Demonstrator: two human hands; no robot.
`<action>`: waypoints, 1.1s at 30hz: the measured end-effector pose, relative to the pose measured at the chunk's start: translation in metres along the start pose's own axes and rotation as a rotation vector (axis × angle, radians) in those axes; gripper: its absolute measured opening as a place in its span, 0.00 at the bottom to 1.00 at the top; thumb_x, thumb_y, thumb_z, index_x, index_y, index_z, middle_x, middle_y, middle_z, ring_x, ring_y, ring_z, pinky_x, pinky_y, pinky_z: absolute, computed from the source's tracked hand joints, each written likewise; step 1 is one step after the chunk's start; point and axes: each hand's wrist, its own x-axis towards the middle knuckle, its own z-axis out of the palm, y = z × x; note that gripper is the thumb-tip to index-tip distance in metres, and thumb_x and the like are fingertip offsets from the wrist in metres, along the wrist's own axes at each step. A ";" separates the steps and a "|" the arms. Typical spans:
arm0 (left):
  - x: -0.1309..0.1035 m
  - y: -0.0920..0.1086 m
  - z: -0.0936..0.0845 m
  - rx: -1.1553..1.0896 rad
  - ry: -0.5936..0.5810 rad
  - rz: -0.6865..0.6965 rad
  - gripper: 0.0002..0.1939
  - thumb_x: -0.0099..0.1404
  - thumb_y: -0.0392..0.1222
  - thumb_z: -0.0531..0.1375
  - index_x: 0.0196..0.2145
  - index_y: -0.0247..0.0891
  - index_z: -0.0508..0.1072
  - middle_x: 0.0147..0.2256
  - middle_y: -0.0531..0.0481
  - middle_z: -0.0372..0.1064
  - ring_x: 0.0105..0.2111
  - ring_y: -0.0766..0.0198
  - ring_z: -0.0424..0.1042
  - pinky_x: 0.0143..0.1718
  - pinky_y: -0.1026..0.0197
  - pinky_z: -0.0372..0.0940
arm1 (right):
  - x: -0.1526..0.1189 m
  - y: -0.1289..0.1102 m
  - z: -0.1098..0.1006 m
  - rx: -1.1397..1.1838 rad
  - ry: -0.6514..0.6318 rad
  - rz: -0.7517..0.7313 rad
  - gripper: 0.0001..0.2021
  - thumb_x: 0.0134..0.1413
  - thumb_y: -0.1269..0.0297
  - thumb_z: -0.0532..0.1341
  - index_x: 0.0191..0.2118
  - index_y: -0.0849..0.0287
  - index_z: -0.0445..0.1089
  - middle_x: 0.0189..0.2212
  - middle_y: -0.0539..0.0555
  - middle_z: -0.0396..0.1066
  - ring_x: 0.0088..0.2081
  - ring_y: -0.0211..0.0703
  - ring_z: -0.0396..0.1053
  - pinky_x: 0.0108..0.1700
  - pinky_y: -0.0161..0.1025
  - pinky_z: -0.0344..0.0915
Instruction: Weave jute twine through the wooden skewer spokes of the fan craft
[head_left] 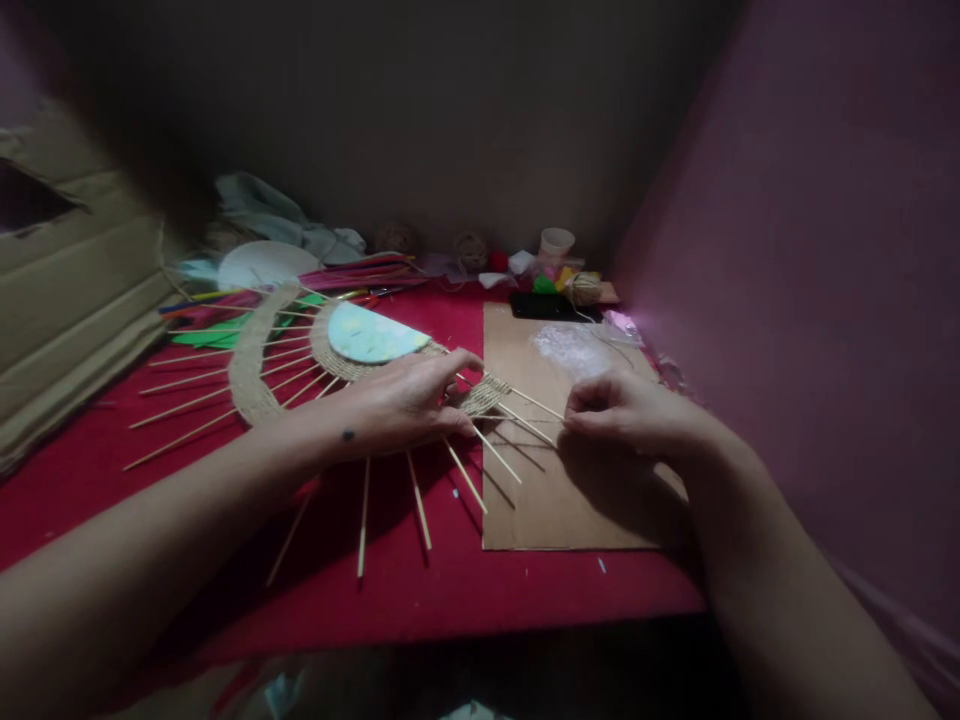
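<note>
A half-round craft piece of thin wooden sticks spreads out like rays, with jute twine woven between them in a curved band. At its centre sits a pale blue half-disc with yellowish patches. My left hand lies across the piece, its thumb and fingers closed around the right end of the woven band. Further right, my right hand is closed in a pinch by the stick tips, on a strand of twine that runs from the weave. My left forearm hides part of the band.
Beneath the right side lies a cardboard sheet on the red cloth. Crumpled clear plastic, a black phone, a twine ball and a cup stand behind. A cardboard box is at left; a wall rises right.
</note>
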 end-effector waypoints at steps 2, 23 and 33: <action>0.000 0.000 0.001 0.009 -0.004 0.006 0.31 0.58 0.56 0.60 0.55 0.41 0.60 0.42 0.44 0.68 0.41 0.55 0.68 0.37 0.59 0.60 | -0.002 -0.001 -0.001 0.000 -0.052 0.019 0.07 0.45 0.64 0.59 0.25 0.60 0.72 0.17 0.49 0.66 0.19 0.33 0.60 0.20 0.31 0.53; -0.018 0.009 -0.020 -0.057 0.100 0.197 0.26 0.62 0.55 0.58 0.57 0.52 0.63 0.41 0.50 0.68 0.36 0.63 0.66 0.37 0.62 0.59 | 0.029 -0.009 0.041 0.604 0.350 -0.091 0.12 0.44 0.56 0.64 0.29 0.61 0.71 0.22 0.47 0.66 0.23 0.33 0.59 0.25 0.32 0.55; -0.012 0.003 -0.017 0.092 0.178 0.176 0.22 0.65 0.53 0.56 0.56 0.52 0.67 0.31 0.49 0.62 0.30 0.64 0.61 0.33 0.62 0.57 | 0.002 0.003 0.029 0.693 0.304 -0.029 0.16 0.39 0.55 0.68 0.34 0.60 0.78 0.17 0.47 0.63 0.20 0.31 0.55 0.22 0.32 0.50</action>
